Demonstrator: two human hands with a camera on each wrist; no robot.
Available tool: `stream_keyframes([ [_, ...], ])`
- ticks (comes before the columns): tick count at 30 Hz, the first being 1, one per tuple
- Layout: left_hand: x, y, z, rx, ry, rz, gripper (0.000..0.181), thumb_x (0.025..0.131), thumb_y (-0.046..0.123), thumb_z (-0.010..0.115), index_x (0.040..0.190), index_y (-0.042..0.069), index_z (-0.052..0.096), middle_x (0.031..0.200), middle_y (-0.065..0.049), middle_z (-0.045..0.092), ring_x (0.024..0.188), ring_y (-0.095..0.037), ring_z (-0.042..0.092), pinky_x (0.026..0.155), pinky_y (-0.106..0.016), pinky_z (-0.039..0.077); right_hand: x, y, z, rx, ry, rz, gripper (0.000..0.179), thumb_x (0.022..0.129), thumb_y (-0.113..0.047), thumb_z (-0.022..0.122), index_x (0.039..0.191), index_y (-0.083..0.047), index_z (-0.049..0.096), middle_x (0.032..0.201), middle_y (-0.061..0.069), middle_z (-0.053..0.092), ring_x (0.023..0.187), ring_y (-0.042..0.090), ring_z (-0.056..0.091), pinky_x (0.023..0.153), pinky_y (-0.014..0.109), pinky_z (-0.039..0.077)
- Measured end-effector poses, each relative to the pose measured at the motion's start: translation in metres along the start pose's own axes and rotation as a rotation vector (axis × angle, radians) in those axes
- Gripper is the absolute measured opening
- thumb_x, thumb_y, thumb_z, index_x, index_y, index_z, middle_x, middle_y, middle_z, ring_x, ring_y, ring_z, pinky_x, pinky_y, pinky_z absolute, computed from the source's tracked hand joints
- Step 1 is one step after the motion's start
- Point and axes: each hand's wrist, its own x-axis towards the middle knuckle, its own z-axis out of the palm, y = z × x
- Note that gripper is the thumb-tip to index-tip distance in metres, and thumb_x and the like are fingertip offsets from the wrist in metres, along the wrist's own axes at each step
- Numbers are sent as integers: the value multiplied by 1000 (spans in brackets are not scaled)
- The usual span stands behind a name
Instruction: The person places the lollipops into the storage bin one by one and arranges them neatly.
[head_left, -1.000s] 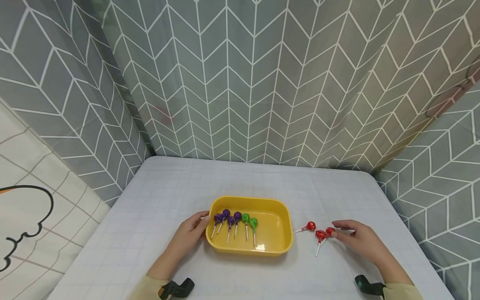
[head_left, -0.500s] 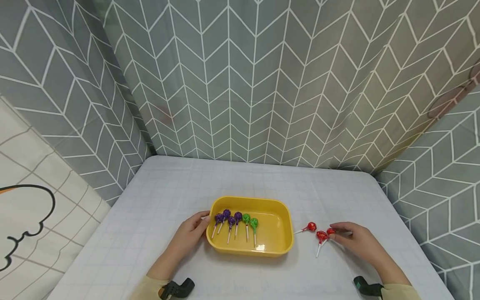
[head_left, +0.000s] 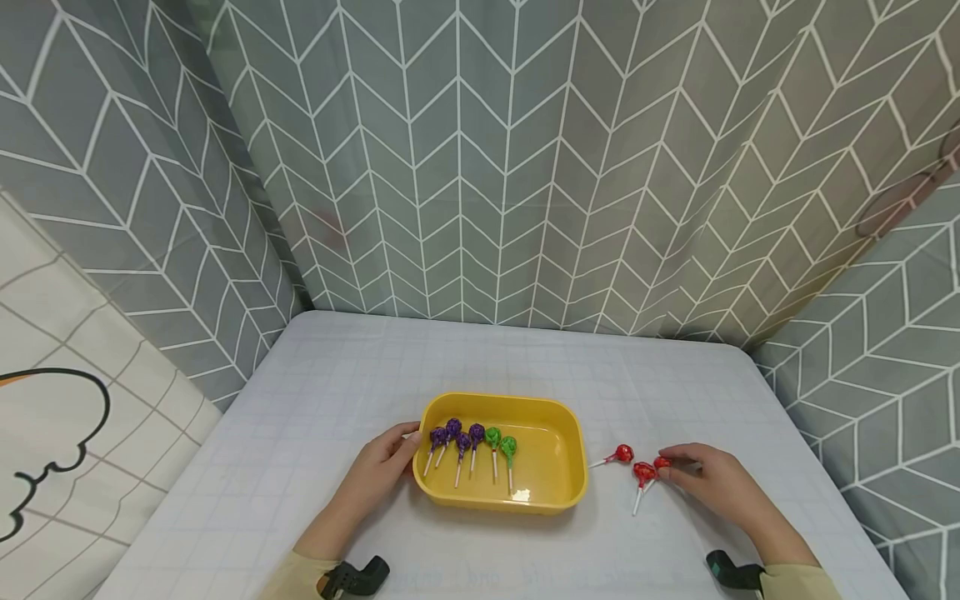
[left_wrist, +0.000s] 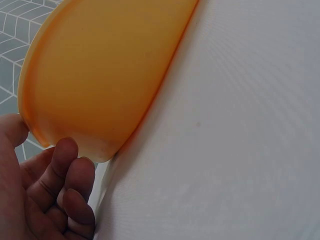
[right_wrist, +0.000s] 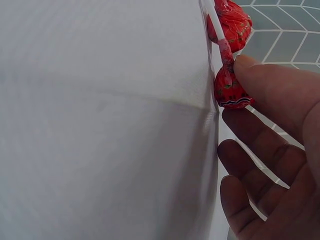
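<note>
My left hand [head_left: 381,467] holds the left end of a yellow tray [head_left: 553,454], thumb at the rim. In the left wrist view the fingers [left_wrist: 67,155] bend at the tray's outer end. Inside the tray, purple lollipops [head_left: 476,432] and two green lollipops [head_left: 509,446] lie side by side, sticks toward me. To the right of the tray, my right hand [head_left: 708,483] pinches the wrapped head of a red lollipop [right_wrist: 232,90] between thumb and index finger, low at the table. Two more red lollipops [head_left: 642,472] lie nearby, one with its stick near the tray wall.
A white cloth covers the table [head_left: 337,358]. Patterned grey curtains [head_left: 480,167] hang behind it and along both sides. A black wrist device [head_left: 354,577] sits on each forearm.
Both hands and the tray stay nearly still. The right hand's thumb and index finger have closed slightly on the red lollipop's head.
</note>
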Motion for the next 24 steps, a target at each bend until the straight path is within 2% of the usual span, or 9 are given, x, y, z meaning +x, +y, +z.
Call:
stream_keyframes([
  [9,0,0,1,2,-1,-5,37,90,47,48,121,28,54,78,2,61,69,-15,59,65,-29,48,1,-4,0,-3,-14,2,35,79,-35,68,109,-17,65,104,-2,62,98,20,54,79,43,46],
  [16,1,0,0,5,2,-6,36,89,48,48,120,30,54,78,2,61,69,-14,59,65,-29,48,2,-7,1,-11,-22,9,41,78,-39,68,110,-13,64,104,1,62,94,20,56,77,42,47],
  [24,1,0,0,-1,-2,-10,36,89,49,48,119,31,54,78,2,61,69,-15,59,65,-29,48,3,-8,3,-11,-12,12,42,77,-41,68,109,-14,65,103,0,63,91,18,57,76,40,47],
])
